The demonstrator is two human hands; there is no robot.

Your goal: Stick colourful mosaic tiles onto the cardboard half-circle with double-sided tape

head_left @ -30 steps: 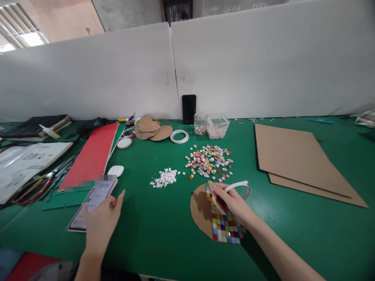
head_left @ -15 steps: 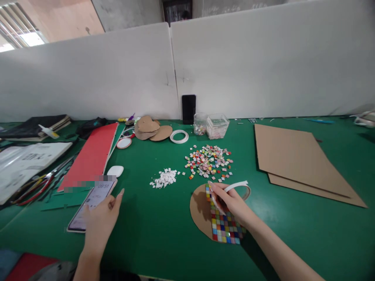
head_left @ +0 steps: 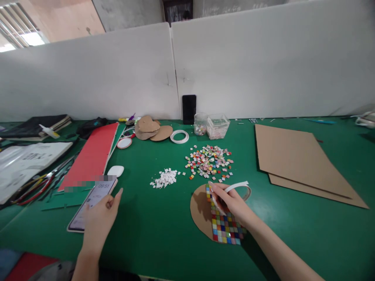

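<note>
My left hand (head_left: 101,218) is over the lower part of a lit phone (head_left: 95,199) lying on the table, thumb and some fingers apart, nothing held. On a round cardboard piece (head_left: 199,210), colourful mosaic tiles (head_left: 225,230) cover the right part in rows. My right hand (head_left: 227,199) rests over the tiles' upper part, fingers bent together near the top-left tiles; whatever is between the fingertips is too small to tell. A roll of white tape (head_left: 248,192) lies beside that hand, its loose end above the knuckles.
Loose coloured tiles (head_left: 208,162) and white bits (head_left: 165,178) lie ahead. Behind them are clear containers (head_left: 217,127), a white ring (head_left: 179,136), cardboard rounds (head_left: 161,133) and an upright black phone (head_left: 189,109). Cardboard sheets (head_left: 290,156) lie right; a red board (head_left: 90,156) and pliers (head_left: 38,191) left.
My left hand has shifted very slightly over the phone. My right hand and the tiled cardboard look the same.
</note>
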